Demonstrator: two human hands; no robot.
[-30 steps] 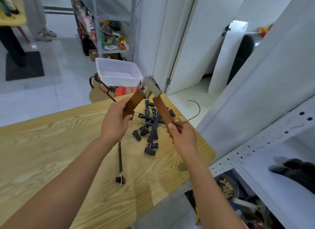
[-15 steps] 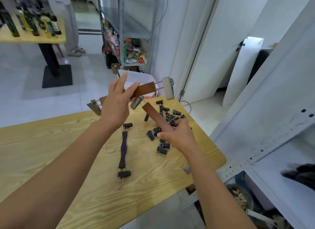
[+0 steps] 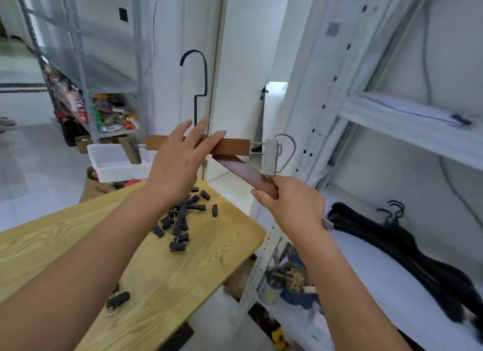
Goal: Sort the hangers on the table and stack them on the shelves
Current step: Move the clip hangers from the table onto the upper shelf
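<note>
Yellow table (image 3: 196,272), lower left, bears loose black hangers (image 3: 183,220). Centre frame, left hand (image 3: 183,159) lies flat-fingered on one wooden hanger (image 3: 235,146); right hand (image 3: 295,207) grips a second hanger (image 3: 243,170) (pairing step, apparently). Next: carry both to right-hand shelf (image 3: 379,285).

table left, shelves right

a heap of hangers (image 3: 180,221) lay on the table's (image 3: 209,267) far right part, a lone hanger (image 3: 118,299) at its near edge. above, the right hand (image 3: 292,204) gripped a tilted hanger (image 3: 243,171) under a level hanger (image 3: 235,146) at the left hand (image 3: 177,162). shelves (image 3: 407,120) stood right, a tub (image 3: 109,165) behind.
</note>
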